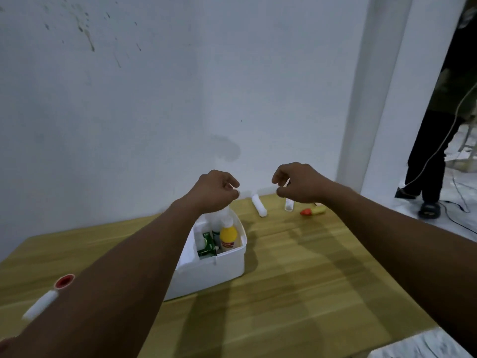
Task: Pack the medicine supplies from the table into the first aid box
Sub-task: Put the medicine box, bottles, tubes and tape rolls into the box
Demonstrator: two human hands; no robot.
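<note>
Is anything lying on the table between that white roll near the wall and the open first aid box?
Nothing visible. Only bare table separates the white roll from the first aid box, whose top is open. The left hand is above the box's far end.

Stained white wall [180, 86] behind wooden table [296, 280]; white pillar [374, 99] at right; pale floor [426, 342]; dim light

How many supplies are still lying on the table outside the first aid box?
4: white roll, small white vial and red-yellow tube at the back, red-capped white tube near left. Others may be hidden.
</note>
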